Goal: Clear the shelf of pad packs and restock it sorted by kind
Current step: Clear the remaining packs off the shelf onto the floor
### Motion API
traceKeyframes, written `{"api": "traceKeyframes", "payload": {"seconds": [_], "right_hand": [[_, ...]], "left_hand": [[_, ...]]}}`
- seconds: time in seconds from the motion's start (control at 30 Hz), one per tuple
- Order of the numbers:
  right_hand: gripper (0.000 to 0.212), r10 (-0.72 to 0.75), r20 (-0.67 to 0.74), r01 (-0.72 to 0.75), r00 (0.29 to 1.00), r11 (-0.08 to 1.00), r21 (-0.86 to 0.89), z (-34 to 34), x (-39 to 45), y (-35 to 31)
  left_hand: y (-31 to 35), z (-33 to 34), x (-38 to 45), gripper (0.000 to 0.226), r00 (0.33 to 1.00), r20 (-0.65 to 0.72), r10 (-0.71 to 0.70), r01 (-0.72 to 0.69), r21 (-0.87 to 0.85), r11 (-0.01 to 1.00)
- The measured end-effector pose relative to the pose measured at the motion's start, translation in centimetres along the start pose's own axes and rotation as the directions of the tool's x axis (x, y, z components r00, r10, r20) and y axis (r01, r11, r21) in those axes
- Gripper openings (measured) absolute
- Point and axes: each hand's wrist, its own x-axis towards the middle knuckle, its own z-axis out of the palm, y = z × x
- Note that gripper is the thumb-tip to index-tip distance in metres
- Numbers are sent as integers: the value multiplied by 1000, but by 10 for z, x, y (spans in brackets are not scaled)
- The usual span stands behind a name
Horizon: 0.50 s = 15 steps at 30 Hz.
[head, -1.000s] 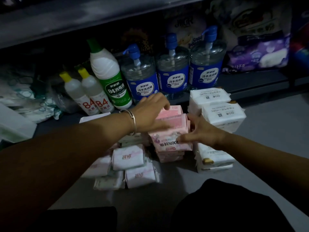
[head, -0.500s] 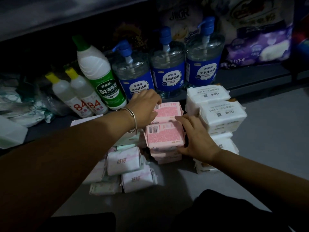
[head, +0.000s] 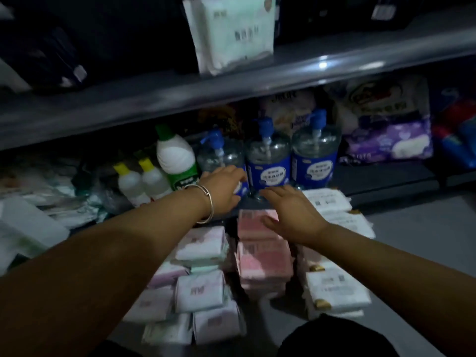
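Three groups of pad packs lie on the floor [head: 425, 243], placed here relative to the pink stack [head: 262, 256] at centre. Left of the pink stack: a loose heap of white-and-lilac packs [head: 198, 289], some on their sides. Right of it, touching or nearly so: a pile of white packs with gold tabs [head: 337, 289]. Print on all packs is blurred, unreadable.

Right hand [head: 293, 212] hovers over the far top edge of the pink stack, palm down, fingers [head: 273, 193] straight and loosely spread, gripping nothing; contact with the stack cannot be judged. Left hand [head: 224, 189], with a silver bangle [head: 206, 203] on the wrist, reaches beyond the pink stack toward the bottles; its fingertips are hidden against a blue label, so whether they are apart or curled cannot be told.

Beyond the pink stack, on the low shelf: three blue-labelled pump bottles [head: 268, 161], a green-capped white bottle [head: 176, 161], two small yellow-capped bottles [head: 140, 180].

Farthest, above all: the upper shelf [head: 231, 91] carries one pale pad pack [head: 231, 34], standing upright.
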Motion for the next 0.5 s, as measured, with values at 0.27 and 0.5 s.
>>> {"api": "traceKeyframes", "payload": {"seconds": [0.27, 0.5], "right_hand": [[48, -133, -122, 123, 984, 989, -84, -105, 76, -73], [44, -230, -269, 248, 935, 968, 34, -155, 135, -151]], "left_hand": [[-40, -101, -43, 42, 966, -198, -167, 171, 2, 985], [-113, -160, -82, 37, 852, -419, -315, 296, -112, 949]]}}
